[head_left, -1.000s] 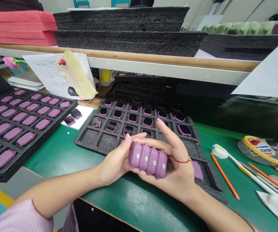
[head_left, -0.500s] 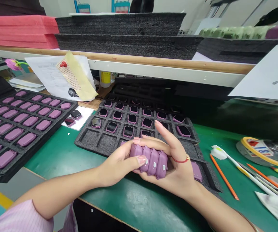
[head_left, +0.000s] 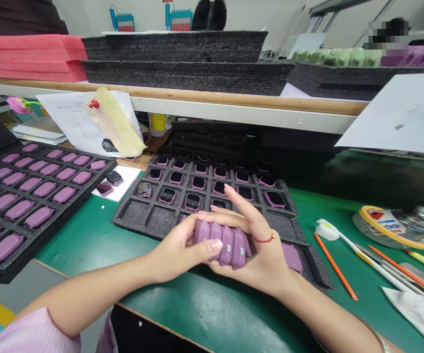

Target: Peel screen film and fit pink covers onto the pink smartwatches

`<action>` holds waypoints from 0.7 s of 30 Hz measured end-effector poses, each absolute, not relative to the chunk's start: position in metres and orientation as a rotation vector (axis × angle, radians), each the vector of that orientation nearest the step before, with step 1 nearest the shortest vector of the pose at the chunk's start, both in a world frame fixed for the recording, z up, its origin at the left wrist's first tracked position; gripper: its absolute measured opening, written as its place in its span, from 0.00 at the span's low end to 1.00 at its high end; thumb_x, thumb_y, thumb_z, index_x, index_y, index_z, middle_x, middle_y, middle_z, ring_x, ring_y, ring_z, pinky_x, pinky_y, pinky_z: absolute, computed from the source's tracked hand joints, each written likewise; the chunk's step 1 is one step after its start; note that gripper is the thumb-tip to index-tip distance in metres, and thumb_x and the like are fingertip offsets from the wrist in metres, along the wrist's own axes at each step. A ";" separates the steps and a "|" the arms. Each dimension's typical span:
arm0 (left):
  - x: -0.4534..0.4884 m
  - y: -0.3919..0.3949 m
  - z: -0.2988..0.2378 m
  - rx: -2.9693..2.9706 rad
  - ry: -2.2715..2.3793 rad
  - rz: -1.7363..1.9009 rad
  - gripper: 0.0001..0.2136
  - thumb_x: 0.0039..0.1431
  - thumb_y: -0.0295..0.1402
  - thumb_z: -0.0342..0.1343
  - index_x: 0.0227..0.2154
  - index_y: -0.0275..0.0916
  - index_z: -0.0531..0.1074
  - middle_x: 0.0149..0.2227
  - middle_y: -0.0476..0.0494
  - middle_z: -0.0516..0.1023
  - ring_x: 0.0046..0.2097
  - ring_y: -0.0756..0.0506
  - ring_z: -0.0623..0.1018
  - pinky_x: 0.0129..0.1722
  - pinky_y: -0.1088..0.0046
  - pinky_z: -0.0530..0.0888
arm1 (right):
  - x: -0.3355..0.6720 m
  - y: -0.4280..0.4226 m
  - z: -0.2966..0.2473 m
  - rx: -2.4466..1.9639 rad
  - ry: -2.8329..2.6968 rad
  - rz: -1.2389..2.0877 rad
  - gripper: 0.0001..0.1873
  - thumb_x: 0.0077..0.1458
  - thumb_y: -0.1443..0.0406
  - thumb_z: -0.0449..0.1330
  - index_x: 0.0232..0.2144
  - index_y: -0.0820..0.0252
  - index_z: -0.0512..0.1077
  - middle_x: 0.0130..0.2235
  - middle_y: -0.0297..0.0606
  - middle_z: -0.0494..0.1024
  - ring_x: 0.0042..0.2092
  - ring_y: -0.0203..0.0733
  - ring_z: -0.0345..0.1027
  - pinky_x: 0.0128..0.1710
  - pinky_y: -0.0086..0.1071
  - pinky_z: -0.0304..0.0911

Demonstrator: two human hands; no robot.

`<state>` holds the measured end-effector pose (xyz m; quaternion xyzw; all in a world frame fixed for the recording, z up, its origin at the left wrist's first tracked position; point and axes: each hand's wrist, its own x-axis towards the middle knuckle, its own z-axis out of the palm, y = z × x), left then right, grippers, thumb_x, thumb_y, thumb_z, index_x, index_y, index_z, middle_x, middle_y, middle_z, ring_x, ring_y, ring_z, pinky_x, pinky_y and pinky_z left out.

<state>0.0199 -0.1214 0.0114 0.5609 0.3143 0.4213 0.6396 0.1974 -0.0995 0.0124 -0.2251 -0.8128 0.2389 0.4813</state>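
Head view shows left hand (head_left: pixel 178 251) and right hand (head_left: pixel 265 261), each grip clamped on purple cases (head_left: pixel 227 239) standing in a row.

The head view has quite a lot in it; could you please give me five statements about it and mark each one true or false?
1. The left hand and right hand together hold a row of purple cases. True.
2. The red cord is on the left hand. False: it is on the right hand.
3. The watches in the middle tray lie with their dark faces showing. True.
4. The pink foam lies on the green table. False: it rests on the shelf above.
5. An orange stick lies to the right of both hands. True.
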 end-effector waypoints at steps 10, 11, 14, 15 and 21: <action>0.022 -0.125 0.010 1.356 0.885 0.987 0.25 0.55 0.42 0.66 0.51 0.36 0.66 0.51 0.36 0.76 0.53 0.36 0.77 0.56 0.53 0.73 | 0.196 -0.100 0.012 -0.548 -2.043 0.552 0.53 0.53 0.66 0.69 0.72 0.47 0.45 0.59 0.44 0.76 0.57 0.53 0.75 0.59 0.50 0.72; 0.022 -0.126 0.010 1.361 0.901 0.989 0.24 0.54 0.41 0.66 0.50 0.36 0.67 0.50 0.36 0.76 0.53 0.37 0.77 0.56 0.53 0.72 | 0.196 -0.100 0.013 -0.541 -2.050 0.554 0.53 0.53 0.66 0.69 0.72 0.48 0.45 0.58 0.43 0.77 0.56 0.53 0.75 0.59 0.51 0.72; 0.023 -0.125 0.009 1.366 0.922 1.002 0.21 0.54 0.39 0.66 0.47 0.36 0.68 0.47 0.38 0.77 0.51 0.38 0.77 0.56 0.54 0.72 | 0.195 -0.101 0.014 -0.537 -2.078 0.535 0.53 0.54 0.67 0.69 0.73 0.48 0.44 0.55 0.42 0.80 0.55 0.53 0.76 0.58 0.52 0.72; 0.023 -0.124 0.009 1.363 0.910 1.006 0.20 0.54 0.38 0.66 0.47 0.37 0.69 0.46 0.39 0.77 0.51 0.38 0.77 0.56 0.54 0.72 | 0.195 -0.101 0.014 -0.537 -2.085 0.523 0.53 0.54 0.67 0.68 0.73 0.48 0.43 0.55 0.42 0.79 0.54 0.53 0.77 0.58 0.52 0.72; 0.026 -0.116 0.014 1.403 0.745 1.007 0.24 0.43 0.35 0.74 0.44 0.37 0.73 0.46 0.41 0.78 0.51 0.39 0.78 0.59 0.55 0.71 | 0.196 -0.097 0.009 -0.463 -2.186 0.447 0.49 0.61 0.64 0.64 0.73 0.47 0.39 0.59 0.44 0.77 0.58 0.52 0.74 0.60 0.51 0.70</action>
